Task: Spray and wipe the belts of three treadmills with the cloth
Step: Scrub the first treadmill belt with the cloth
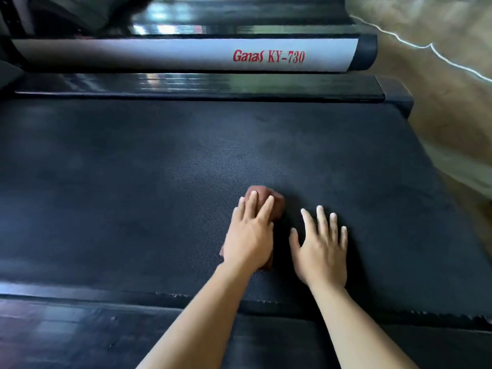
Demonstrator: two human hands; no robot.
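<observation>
A wide black textured treadmill belt fills most of the head view. My left hand lies flat on a reddish-brown cloth near the belt's middle, pressing it down; the cloth shows past the fingertips and under the wrist. Just to the right, my right hand rests flat on the bare belt with its fingers spread and nothing in it. No spray bottle is in view.
A glossy black side rail borders the belt's far edge, and a near rail runs at the bottom. Beyond stands another treadmill's white side panel marked "Ganas KY-730". Tan marbled floor lies at right.
</observation>
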